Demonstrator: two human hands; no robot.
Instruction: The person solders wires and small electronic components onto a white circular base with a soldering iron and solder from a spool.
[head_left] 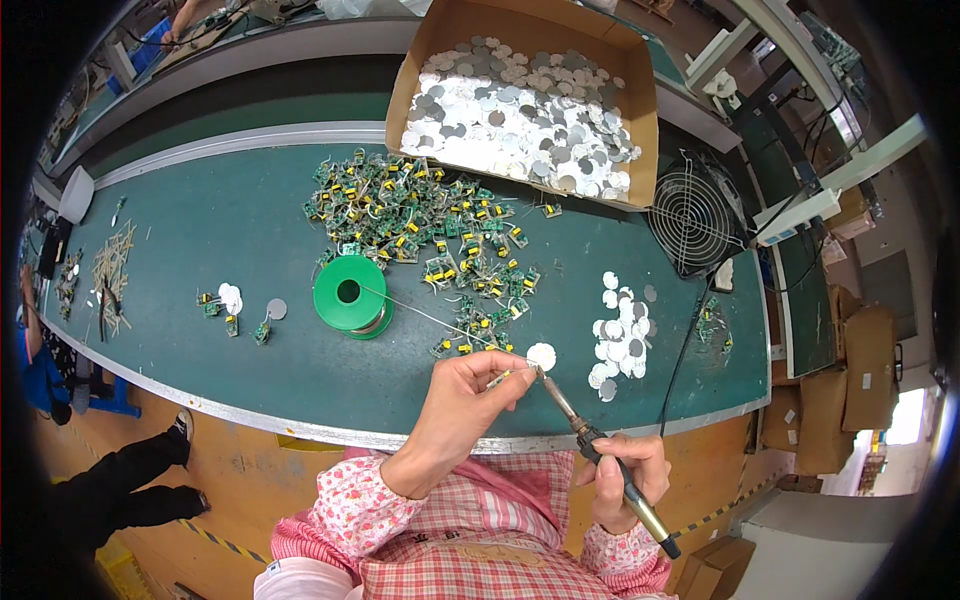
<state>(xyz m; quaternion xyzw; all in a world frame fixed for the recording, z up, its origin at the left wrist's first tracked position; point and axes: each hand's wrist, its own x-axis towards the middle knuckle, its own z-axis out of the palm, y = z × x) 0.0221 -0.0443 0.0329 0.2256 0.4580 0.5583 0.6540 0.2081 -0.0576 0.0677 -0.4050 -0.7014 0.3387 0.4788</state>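
My right hand point(628, 478) grips a soldering iron point(562, 402) by its handle, the tip pointing up and left. That tip meets the edge of a round white disc point(541, 356) close to my left fingertips. Thumb and fingers of my left hand point(462, 398) are pinched on solder wire point(430, 318), which runs back to a green spool point(350, 295). A small yellow part point(497, 380) shows between those fingers; the rest of it is hidden. Just beyond the left hand lie small circuit boards point(485, 325) with yellow components.
A cardboard box point(400, 110) of white and grey discs stands at the back. Loose discs point(622, 335) lie to the right, near a fan with a wire guard point(697, 215). A large pile of boards point(375, 205) sits behind the spool. Thin sticks point(113, 265) lie far left.
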